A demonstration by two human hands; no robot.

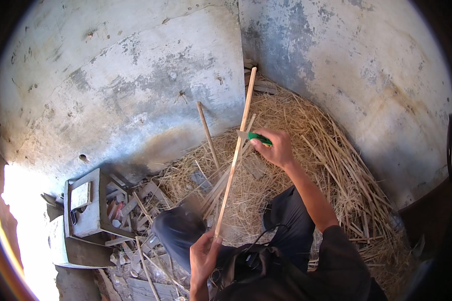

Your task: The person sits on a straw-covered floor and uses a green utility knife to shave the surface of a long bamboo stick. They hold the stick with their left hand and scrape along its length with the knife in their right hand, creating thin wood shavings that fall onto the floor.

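Observation:
A long, thin strip of pale wood [231, 175] slants up and away from my lap toward the corner of the walls. Its near end is in my left hand [204, 255], thumb and fingers closed round it. My right hand [274, 146] grips the green handle of a knife [259, 138]. The short blade lies against the strip, a little above its middle. My knees are bent on both sides of the strip.
Straw and shavings [286, 118] cover the floor ahead, with a bundle of thin sticks [349, 173] along the right wall. A stick [207, 133] leans near the left wall [135, 75]. At left, a worn box [88, 220] stands among wood scraps and rubble.

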